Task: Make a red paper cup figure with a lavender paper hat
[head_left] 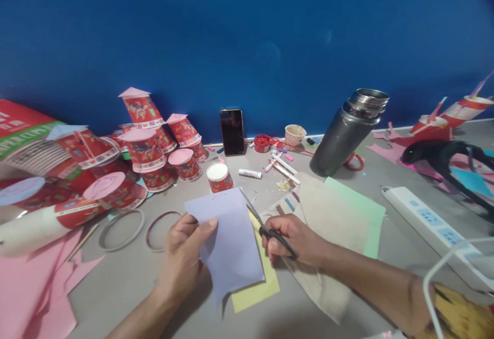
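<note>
My left hand [184, 249] pinches the left side of a lilac sheet of paper [233, 241], its thumb lying on top. In my right hand [287, 236] is a pair of scissors with black handles [283, 243]; the blades point up and left, along the sheet's upper right edge. Whether the blades touch the paper I cannot tell. Beneath the lilac sheet a yellow sheet [258, 295] sticks out at the lower right. A beige cloth [334, 215] lies under my right forearm, over a green sheet [374, 226]. Just beyond the lilac sheet stands a red paper cup with a white top [219, 177].
Red cups with pink paper tops [144, 151] are stacked at the left, near pink paper [31, 287] and tape rings [121, 230]. A phone [232, 132] leans on the blue wall. Markers [284, 164], a dark flask [347, 133] and a power strip [428, 220] stand or lie rightward.
</note>
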A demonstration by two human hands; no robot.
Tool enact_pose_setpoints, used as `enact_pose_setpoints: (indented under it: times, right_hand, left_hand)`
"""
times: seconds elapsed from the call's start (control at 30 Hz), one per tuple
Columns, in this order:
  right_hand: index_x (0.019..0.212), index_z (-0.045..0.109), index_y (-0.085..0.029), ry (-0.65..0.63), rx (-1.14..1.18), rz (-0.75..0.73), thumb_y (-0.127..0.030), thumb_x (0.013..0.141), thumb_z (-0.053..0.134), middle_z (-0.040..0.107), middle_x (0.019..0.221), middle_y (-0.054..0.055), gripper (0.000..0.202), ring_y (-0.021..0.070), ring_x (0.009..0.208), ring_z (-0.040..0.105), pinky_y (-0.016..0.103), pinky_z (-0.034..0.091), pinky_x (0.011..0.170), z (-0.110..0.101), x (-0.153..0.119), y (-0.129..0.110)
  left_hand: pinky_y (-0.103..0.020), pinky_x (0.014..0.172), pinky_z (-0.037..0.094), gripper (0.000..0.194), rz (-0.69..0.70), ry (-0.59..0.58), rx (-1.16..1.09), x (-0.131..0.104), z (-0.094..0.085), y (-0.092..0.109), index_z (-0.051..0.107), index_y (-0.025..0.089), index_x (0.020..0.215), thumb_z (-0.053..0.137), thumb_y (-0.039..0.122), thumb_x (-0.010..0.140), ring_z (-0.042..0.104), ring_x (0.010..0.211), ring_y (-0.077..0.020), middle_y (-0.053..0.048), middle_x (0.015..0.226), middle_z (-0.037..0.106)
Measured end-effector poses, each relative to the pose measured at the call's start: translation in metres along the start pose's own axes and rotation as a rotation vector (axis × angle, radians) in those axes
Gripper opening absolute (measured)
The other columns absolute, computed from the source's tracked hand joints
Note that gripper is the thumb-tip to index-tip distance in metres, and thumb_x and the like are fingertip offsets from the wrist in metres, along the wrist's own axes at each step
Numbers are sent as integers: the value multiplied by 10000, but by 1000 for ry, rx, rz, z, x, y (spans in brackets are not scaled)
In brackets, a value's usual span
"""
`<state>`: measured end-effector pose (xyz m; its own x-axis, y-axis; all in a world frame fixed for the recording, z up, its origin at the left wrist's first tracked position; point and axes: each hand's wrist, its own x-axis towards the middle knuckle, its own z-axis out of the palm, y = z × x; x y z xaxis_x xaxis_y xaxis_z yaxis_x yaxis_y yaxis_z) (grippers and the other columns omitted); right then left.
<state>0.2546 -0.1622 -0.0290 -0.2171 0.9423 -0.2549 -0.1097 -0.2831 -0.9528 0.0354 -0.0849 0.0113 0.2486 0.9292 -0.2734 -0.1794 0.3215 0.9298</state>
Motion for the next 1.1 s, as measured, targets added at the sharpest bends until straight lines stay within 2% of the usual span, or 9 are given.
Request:
enact_pose_setpoints:
  times: [0.13, 0.37, 0.6, 0.8, 0.97, 1.1]
  right_hand:
    - [791, 637, -145, 15, 29, 29, -758, 537, 874, 660, 671, 12, 705, 115, 622, 605, 233, 451, 599, 3, 0, -3]
    - [755, 640, -150, 40, 71, 30, -659, 543, 921, 650, 632, -9, 619, 97, 577, 587, 221, 451, 574, 5, 2, 0]
    - [728, 629, -149, 54, 92, 65, -581, 526, 958, 644, 625, -17, 580, 91, 571, 585, 219, 462, 573, 6, 1, -1]
    - [723, 619, -148, 49, 112, 66, -562, 507, 972, 635, 634, -21, 584, 90, 570, 585, 225, 475, 578, 6, 1, -1]
    - [693, 621, -153, 77, 130, 79, -506, 484, 988, 629, 599, -33, 550, 88, 550, 581, 227, 482, 570, 8, 1, -3]
    - [678, 614, -157, 89, 138, 95, -519, 471, 986, 613, 581, -44, 559, 83, 528, 572, 229, 494, 561, 9, 1, -3]
  left_hand:
    - [-250, 492, 546, 407, 21, -6, 31, 1, -3, -4, 726, 170, 905, 917, 426, 653, 684, 494, -184, -41, 697, 780]
    - [-262, 470, 532, 404, 35, 3, 58, 1, -4, -5, 727, 173, 907, 917, 422, 652, 709, 516, -219, -54, 717, 787]
    - [-280, 537, 573, 397, 31, -19, 57, 3, -7, -7, 722, 184, 957, 898, 424, 695, 732, 570, -220, -50, 766, 797]
    - [-246, 449, 510, 426, 49, -24, 65, 0, -2, -1, 721, 168, 921, 912, 444, 658, 701, 503, -212, -51, 689, 772]
    - [-269, 498, 553, 399, 60, -9, 64, 0, -3, -1, 726, 174, 902, 915, 420, 650, 724, 545, -227, -53, 702, 780]
    - [-299, 545, 592, 384, 57, -7, 61, 0, -4, -2, 728, 182, 912, 906, 412, 661, 744, 585, -242, -55, 724, 788]
